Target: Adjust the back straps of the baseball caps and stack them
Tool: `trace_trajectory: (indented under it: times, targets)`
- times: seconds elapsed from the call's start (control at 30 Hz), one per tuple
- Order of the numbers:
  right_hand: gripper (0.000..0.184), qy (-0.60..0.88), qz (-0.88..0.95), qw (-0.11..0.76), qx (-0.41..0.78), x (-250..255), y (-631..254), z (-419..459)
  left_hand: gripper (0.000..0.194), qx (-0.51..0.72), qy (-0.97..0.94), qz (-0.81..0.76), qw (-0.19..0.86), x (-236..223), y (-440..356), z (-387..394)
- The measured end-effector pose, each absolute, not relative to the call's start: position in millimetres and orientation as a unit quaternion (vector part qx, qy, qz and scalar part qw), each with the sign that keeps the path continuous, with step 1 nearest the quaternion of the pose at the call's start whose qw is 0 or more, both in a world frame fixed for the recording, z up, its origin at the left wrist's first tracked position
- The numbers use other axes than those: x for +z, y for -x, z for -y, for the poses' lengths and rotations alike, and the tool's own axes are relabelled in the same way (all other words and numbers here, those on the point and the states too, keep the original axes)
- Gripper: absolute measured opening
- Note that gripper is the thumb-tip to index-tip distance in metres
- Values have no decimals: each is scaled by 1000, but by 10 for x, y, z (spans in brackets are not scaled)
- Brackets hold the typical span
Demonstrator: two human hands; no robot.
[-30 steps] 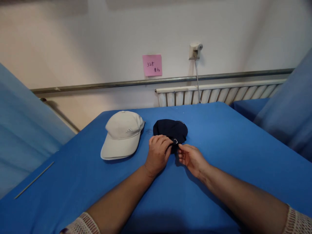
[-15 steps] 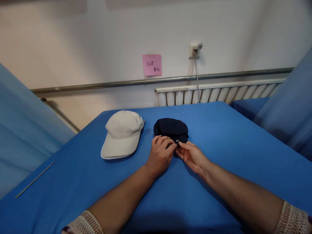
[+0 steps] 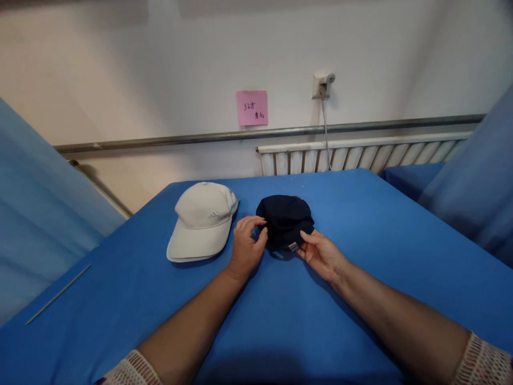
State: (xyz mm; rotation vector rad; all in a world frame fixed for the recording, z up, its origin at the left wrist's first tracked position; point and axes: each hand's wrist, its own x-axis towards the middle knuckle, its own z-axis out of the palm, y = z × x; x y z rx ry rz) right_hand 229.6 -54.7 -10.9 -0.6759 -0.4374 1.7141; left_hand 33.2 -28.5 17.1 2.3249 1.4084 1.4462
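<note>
A dark navy cap (image 3: 285, 214) lies on the blue-covered table, its strap side toward me and a small pale tag at its near edge. My right hand (image 3: 323, 256) pinches the cap's near right edge beside that tag, thumb on top and fingers beneath. At the cap's left edge is my left hand (image 3: 249, 243), its fingers curved and a gap between thumb and forefinger. Whether those fingertips touch the fabric I cannot tell. To the left sits a cream baseball cap (image 3: 202, 206), brim toward me, with a small embroidered mark near its side.
A thin stick (image 3: 58, 294) lies at the left of the blue table cover (image 3: 256, 331). Behind are a metal rail (image 3: 192, 139), a white radiator (image 3: 360, 152), a pink note (image 3: 251, 108) and a plugged-in socket (image 3: 321, 86). Blue curtains (image 3: 36, 214) hang at both sides.
My left hand has moved left, away from the strap, and its thumb and forefinger have parted. My right hand has shifted slightly right and down with the cap's edge, and the tag now shows.
</note>
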Motion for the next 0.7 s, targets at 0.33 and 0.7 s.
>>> trace_trajectory:
  times: [0.33, 0.7]
  targets:
    - [38, 244, 239, 488, 803, -119, -2299, 601, 16, 385, -770, -509, 3, 247, -294, 226]
    - [40, 234, 253, 493, 799, -160, -2298, 582, 20, 331, -793, -510, -41, 270, -235, 221]
